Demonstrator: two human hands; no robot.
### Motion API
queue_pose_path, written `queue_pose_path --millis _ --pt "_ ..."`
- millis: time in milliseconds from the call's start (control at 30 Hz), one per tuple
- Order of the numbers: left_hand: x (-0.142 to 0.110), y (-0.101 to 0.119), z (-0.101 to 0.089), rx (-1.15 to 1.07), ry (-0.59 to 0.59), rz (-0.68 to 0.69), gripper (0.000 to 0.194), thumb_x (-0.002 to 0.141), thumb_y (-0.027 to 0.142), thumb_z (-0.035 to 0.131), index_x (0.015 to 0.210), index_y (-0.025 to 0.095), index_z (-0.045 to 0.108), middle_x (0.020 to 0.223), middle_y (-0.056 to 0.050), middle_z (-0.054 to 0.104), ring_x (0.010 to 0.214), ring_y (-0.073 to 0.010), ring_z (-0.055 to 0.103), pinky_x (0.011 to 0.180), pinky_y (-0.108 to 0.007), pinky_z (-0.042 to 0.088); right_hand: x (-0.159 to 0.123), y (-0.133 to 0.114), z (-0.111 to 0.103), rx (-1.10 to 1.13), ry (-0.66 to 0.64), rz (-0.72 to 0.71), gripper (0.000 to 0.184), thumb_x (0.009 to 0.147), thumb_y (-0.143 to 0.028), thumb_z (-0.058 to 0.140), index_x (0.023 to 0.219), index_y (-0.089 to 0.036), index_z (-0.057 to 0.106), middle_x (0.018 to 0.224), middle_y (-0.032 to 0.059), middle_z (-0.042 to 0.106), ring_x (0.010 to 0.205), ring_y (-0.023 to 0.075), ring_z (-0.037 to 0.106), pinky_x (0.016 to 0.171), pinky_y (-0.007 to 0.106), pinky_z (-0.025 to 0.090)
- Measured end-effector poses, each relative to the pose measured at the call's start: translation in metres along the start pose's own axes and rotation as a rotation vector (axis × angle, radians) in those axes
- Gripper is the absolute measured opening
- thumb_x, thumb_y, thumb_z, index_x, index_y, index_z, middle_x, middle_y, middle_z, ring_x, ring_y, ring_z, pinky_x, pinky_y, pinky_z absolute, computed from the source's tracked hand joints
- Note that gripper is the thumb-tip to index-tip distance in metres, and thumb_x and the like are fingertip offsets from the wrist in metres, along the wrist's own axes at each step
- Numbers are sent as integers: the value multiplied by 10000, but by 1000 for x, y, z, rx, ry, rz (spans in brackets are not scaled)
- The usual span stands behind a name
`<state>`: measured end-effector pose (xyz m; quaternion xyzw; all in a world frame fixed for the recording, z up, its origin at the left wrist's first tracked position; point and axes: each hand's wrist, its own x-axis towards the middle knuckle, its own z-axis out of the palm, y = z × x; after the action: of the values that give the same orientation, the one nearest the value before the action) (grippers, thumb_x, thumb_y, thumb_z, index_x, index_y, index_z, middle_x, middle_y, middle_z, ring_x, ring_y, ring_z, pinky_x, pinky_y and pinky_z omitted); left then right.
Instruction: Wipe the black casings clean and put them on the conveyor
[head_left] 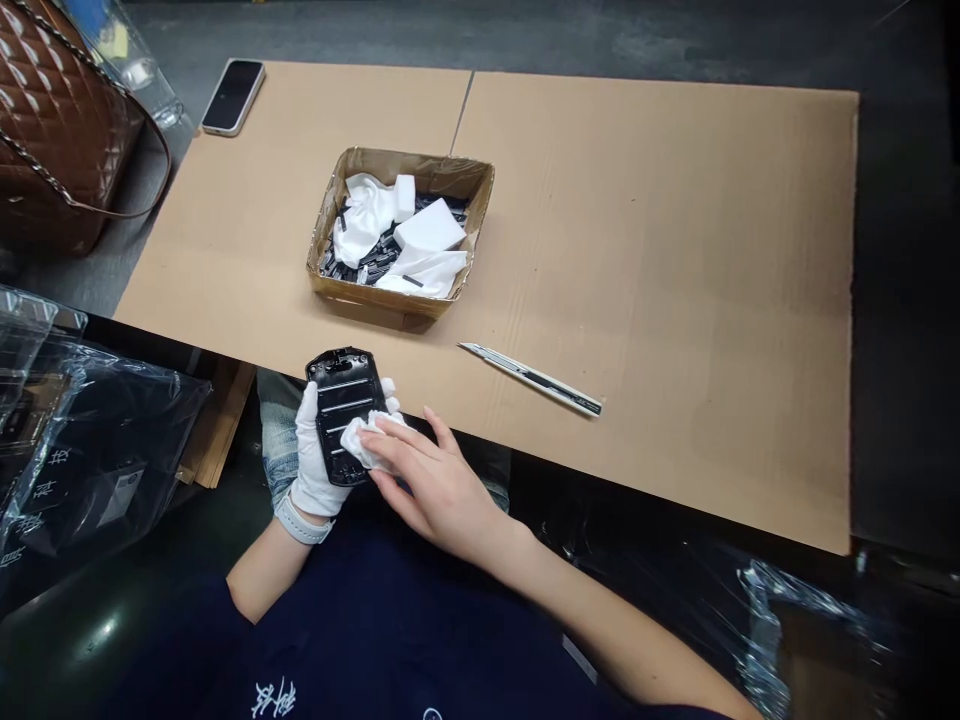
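My left hand [312, 462], in a white glove, is closed around a glossy black plastic cover [345, 388] with pale ridges across its face. The cover is held above my lap, just off the table's near edge. My bare right hand [435, 485] presses a crumpled white cloth [369, 438] against the lower right of the cover, its fingers over the cloth. On the cardboard to the right lies a slim utility knife [531, 379], blade end pointing left.
A cardboard box [401, 309] holds small black pieces, white foam blocks and white cloths. A phone [234, 97] lies at the far left corner of the cardboard sheet [675, 280]. Beside the table are a brown quilted bag [60, 130] and plastic-wrapped items [112, 440].
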<state>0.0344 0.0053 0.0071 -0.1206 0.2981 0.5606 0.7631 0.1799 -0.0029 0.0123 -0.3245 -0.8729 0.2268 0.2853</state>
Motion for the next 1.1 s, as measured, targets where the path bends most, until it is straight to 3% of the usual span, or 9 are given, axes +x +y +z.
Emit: queue_pose_path --millis 167,333,433,500,633,833,967,1100 --pt "-2 0 7 -2 29 -6 545 853 584 425 1028 147 699 986 -106 726 847 -231 691 894 -422 515 3 -4 4 20 -33 -103 241 925 -197 462 1144 -159 554 1136 36 707 1144 176 607 1092 385 356" --pt "0 -4 10 4 132 41 513 894 515 376 978 133 708 978 -105 728 892 -213 687 1002 -415 447 8 -3 9 -93 33 5 267 915 -166 460 1163 -145 557 1214 83 667 1188 215 578 1074 428 368" --pt "1 -5 11 7 221 34 512 913 489 339 924 141 714 881 -83 732 889 -218 689 1045 -447 402 10 -1 11 -18 18 -59 256 914 -161 461 1149 -164 562 1160 49 697 1164 181 592 1094 405 348" --pt "1 -6 11 9 210 45 509 920 482 328 918 152 716 861 -73 734 881 -221 691 1054 -474 386 10 1 11 9 24 -81 245 913 -158 459 1133 -171 567 1120 36 713 1149 171 601 1096 395 346" --pt "1 -6 7 5 88 113 459 921 481 367 1001 180 704 976 -58 735 964 -213 676 1070 -442 380 8 6 10 -55 81 21 238 903 -131 451 1106 -159 571 1062 59 726 1113 196 622 1081 434 354" --pt "1 -6 9 13 184 98 504 937 465 324 867 161 719 812 -47 739 847 -197 697 1049 -444 409 8 3 13 -27 41 -34 271 886 -111 459 1129 -186 553 1151 22 700 1140 208 589 1086 459 338" --pt "2 -5 13 9 146 46 513 924 472 320 885 153 719 867 -66 739 879 -218 694 1053 -487 394 10 2 14 -8 20 -6 271 884 -129 462 1134 -192 546 1124 35 707 1119 201 583 1086 479 337" --pt "4 -4 9 26 199 9 518 905 506 344 905 143 714 868 -77 733 949 -232 678 1067 -486 376 11 4 13 -12 12 -24 269 871 -108 462 1112 -191 546 1164 30 691 1122 215 571 1074 503 342"
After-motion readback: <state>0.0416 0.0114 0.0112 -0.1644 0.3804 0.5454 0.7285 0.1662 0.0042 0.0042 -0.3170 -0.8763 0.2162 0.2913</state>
